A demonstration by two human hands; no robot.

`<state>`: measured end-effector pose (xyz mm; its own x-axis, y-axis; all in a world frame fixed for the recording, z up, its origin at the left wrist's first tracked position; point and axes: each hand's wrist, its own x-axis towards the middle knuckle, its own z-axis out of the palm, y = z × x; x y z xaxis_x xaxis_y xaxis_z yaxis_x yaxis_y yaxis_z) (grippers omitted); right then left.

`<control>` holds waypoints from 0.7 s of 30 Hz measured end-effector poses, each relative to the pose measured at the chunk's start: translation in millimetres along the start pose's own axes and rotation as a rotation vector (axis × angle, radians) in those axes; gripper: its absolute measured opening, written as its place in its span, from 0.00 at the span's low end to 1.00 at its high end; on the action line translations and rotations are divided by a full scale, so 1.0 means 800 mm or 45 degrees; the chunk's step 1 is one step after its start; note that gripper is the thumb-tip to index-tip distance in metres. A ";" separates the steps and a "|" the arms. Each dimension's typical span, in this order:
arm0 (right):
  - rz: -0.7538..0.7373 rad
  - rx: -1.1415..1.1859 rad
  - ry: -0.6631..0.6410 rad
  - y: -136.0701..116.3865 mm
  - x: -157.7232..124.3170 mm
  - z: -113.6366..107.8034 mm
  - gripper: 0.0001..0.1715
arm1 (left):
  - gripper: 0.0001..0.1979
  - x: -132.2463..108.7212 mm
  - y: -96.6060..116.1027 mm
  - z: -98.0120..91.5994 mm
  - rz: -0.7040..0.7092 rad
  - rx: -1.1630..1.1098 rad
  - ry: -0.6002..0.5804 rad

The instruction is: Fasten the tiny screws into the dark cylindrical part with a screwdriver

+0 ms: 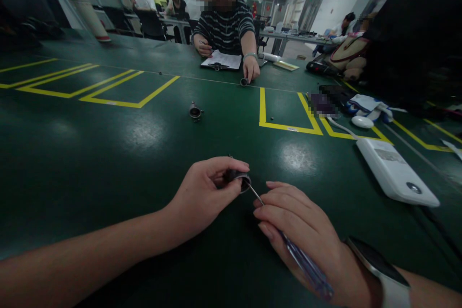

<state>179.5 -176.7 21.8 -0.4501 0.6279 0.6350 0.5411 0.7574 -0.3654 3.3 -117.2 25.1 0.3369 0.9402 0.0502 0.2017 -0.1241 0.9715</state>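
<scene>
My left hand pinches a small dark metal cup-shaped part between thumb and fingers, its round opening turned to the right. In my right hand is a screwdriver with a clear purplish handle. Its thin shaft points up and left, and the tip reaches into the opening of the metal part, where it is hidden. A similar metal part lies farther off on the green table.
Across the table a person holds a pen over a clipboard and touches a metal ring-like part. Yellow tape marks rectangles. At right lie a white device with a cable, a white mouse-like object and a cloth.
</scene>
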 end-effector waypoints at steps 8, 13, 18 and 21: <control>-0.006 -0.053 -0.009 -0.003 0.003 -0.001 0.08 | 0.08 -0.001 0.002 0.000 -0.011 -0.016 0.028; 0.062 -0.006 -0.029 -0.002 -0.001 -0.001 0.12 | 0.10 0.002 0.003 -0.001 -0.029 0.016 -0.033; 0.167 0.126 -0.010 0.005 -0.007 -0.005 0.12 | 0.19 0.006 0.000 -0.006 -0.016 0.032 -0.131; 0.286 0.191 -0.008 0.006 -0.005 -0.009 0.13 | 0.19 0.013 -0.009 -0.011 0.081 0.104 -0.129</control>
<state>188.9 -176.8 22.7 -0.3351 0.7839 0.5227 0.5168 0.6168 -0.5937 -3.0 -103.9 20.6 0.4416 0.8933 0.0831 0.2503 -0.2116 0.9448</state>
